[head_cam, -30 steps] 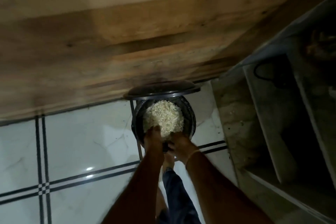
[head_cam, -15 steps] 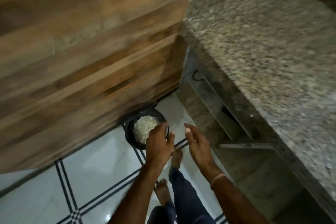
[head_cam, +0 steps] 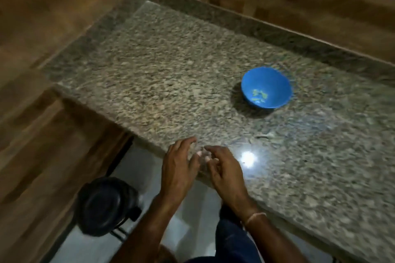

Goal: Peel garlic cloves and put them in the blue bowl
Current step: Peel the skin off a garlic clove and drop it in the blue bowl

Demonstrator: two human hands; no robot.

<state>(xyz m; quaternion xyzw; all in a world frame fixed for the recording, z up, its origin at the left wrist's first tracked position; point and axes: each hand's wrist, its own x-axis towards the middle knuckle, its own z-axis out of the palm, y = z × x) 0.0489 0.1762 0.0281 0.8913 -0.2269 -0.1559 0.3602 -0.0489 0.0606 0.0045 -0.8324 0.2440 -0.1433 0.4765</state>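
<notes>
- Garlic pieces, a few, lie in the blue bowl.
- Well short of it, left hand and right hand hover, fingers loose, empty.
- No unpeeled garlic visible; likely nearly done.

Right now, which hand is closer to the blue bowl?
Right. The right hand is over the counter edge, and the blue bowl sits ahead to its right. The left hand is beside it, farther left.

The bowl sat far right on the counter, a few pieces in it. The bin stood on the floor, near left of the counter.
</notes>
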